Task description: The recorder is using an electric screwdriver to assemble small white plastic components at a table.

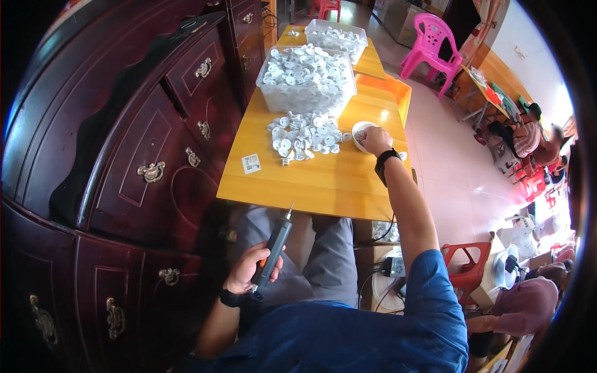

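Note:
My left hand (250, 268) grips a dark electric screwdriver (277, 247) with an orange band, its tip pointing up toward the table's near edge, above my lap. My right hand (376, 140) reaches out over the yellow wooden table (311, 183) and rests at a small white bowl (360, 132), fingers curled into it; what they pinch is hidden. A loose pile of small white round plastic parts (303, 137) lies just left of the bowl.
Two clear plastic bins (306, 87) (339, 34) full of the same white parts stand farther back. A small white label (251, 163) lies on the table. A dark carved cabinet (137, 155) lines the left. Pink chair (429, 46), red stool (466, 264) and other seated people are at right.

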`<state>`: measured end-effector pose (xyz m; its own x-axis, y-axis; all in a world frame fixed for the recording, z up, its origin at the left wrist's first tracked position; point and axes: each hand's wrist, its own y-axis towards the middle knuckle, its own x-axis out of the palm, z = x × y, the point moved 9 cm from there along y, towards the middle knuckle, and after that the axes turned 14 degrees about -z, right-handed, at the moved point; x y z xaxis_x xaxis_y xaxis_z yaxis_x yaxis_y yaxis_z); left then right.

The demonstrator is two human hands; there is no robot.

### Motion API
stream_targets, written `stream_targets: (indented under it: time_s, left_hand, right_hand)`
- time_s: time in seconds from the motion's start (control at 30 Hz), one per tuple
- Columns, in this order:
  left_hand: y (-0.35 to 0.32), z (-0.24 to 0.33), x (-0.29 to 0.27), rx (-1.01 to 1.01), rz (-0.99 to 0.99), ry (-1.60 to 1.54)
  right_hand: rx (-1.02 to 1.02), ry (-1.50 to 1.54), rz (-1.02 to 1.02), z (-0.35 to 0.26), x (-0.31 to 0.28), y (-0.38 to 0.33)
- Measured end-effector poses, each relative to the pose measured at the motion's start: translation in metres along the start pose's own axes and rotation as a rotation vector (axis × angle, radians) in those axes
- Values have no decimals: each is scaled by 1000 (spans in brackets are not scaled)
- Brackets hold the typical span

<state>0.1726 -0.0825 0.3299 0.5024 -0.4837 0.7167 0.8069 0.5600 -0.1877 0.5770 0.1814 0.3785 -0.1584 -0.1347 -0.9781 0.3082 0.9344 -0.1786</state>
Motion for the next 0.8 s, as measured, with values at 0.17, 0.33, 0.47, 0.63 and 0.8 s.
stream_targets:
  time_s: [0.17, 0.33, 0.47, 0.63, 0.8]
  left_hand:
    - [3, 1, 2, -4, -2, 0]
    - [2, 1, 4, -1, -20, 18]
    - [0, 2, 6, 8, -8, 26]
    - [-1, 0, 5, 1, 3, 14]
    - [3, 5, 7, -1, -14, 15]
  right_hand:
    - [-49, -17, -8, -4, -2, -6]
    - [-104, -16, -24, -9, -5, -7]
    - [-81, 20, 21, -7, -4, -8]
    - [-82, -14, 18, -7, -2, -7]
    - [-49, 62, 59, -4, -10, -11]
